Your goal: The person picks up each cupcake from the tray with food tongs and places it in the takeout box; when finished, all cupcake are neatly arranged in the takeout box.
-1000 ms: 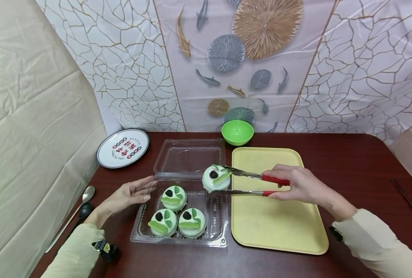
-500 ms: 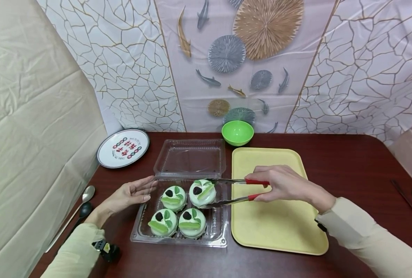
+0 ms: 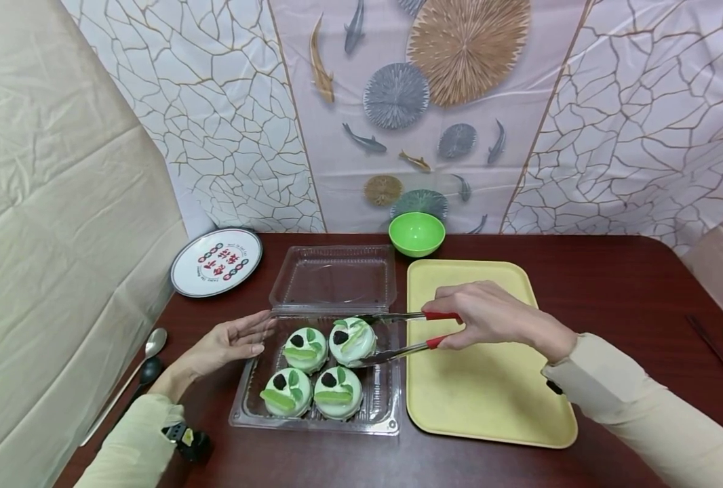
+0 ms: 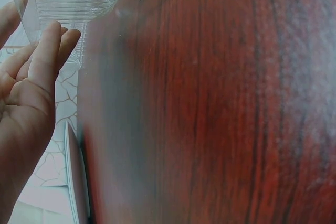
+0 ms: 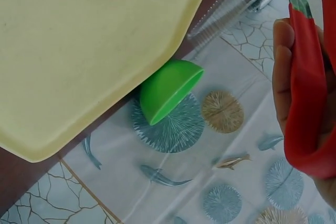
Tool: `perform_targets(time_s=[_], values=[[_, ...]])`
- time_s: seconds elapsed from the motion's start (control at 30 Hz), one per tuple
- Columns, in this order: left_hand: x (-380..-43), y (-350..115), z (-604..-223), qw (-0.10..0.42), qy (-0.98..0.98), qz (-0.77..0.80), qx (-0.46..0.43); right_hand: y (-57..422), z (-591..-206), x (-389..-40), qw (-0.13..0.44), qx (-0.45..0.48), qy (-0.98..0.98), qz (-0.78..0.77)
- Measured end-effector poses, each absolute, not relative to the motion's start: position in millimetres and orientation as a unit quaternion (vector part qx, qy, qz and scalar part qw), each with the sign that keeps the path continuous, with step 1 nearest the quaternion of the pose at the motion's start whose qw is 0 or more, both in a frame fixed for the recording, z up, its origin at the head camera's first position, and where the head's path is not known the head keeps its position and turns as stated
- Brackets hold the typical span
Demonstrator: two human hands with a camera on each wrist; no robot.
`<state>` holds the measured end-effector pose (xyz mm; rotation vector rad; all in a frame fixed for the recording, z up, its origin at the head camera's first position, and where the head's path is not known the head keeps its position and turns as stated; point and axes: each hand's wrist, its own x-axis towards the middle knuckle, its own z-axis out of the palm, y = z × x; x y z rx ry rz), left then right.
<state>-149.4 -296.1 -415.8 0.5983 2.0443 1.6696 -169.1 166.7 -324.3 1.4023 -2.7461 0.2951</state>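
In the head view my right hand (image 3: 486,315) holds red-handled metal tongs (image 3: 410,350), thumb on one arm and fingers on the other. The tong tips lie at the back and front sides of a round white cake (image 3: 352,341) topped with a blackberry and green garnish. This cake sits at the back right of a clear plastic container (image 3: 378,400), beside several similar cakes (image 3: 338,393). My left hand (image 3: 227,342) has its fingers extended against the container's left edge. In the right wrist view the red tong handle (image 5: 307,93) lies across my fingers.
A yellow tray (image 3: 483,407) lies right of the container, under my right hand. Behind are the container's raised lid (image 3: 340,274) and a green bowl (image 3: 417,234). A white plate (image 3: 217,262) stands back left; spoons (image 3: 150,369) lie left. Chopsticks (image 3: 718,352) lie far right.
My right hand has moved left with the tongs, bringing the cake from above the container's right side down into its back right. The left hand has stayed put.
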Motion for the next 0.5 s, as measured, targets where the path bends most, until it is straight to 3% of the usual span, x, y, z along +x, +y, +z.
perform_targets(time_s=[0.5], values=[[-149, -296, -416, 0.217, 0.742, 0.598, 0.21, 157, -311, -169, 0.024, 0.464, -0.883, 0.066]])
